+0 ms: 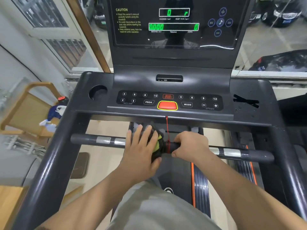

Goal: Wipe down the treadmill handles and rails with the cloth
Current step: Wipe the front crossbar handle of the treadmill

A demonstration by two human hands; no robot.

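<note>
At the middle of the treadmill's crossbar handle (89, 140), the dark cloth (157, 143) with its yellow patch lies draped over the bar. The left hand (142, 150) presses it down, fingers spread and nearly straight. Just beside it, the right hand (191, 145) wraps curled fingers round the bare bar – a red cord (167, 128) from the console (167, 100) loops on between them.

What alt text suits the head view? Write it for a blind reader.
The left hand presses a dark and yellow cloth onto the treadmill's front handlebar, while the right hand grips the bar beside it. Above, the console display shows green zeros.
</note>
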